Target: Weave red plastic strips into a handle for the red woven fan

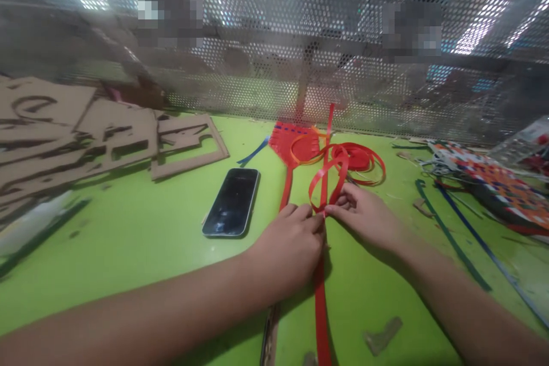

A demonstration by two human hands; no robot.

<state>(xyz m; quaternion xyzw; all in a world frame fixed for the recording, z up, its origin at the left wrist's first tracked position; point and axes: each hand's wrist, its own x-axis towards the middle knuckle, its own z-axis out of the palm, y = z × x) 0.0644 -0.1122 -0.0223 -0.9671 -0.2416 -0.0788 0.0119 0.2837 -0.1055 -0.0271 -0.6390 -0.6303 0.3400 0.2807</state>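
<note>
Here we are at a bright green work table [128,274], a perforated metal screen [274,74] rising right behind it with blurred shapes beyond the holes. Over on the left sits a spread of brown cardboard cut-outs [81,137], a cardboard frame [189,148] at its edge, and a black smartphone [231,202] lies screen up, near the left hand [287,246]. And the action is dead centre: the left hand and the right hand [364,220] come together, fingertips [315,220] meeting and pinching a narrow red plastic strap [321,320] between them. That strap runs down the table toward the person, and above the hands it rises into a tilted loop [326,183]. Just past that loop lies a red woven piece [295,146], flecked with blue, with an orange strip [300,148] curling across it and a coil of red strap [364,163] right beside it. Out to the right, a multicoloured woven mat [493,189] sits near the screen, while a long dark green strip [450,234] and a blue strip [484,246] lie loose across the table.
</note>
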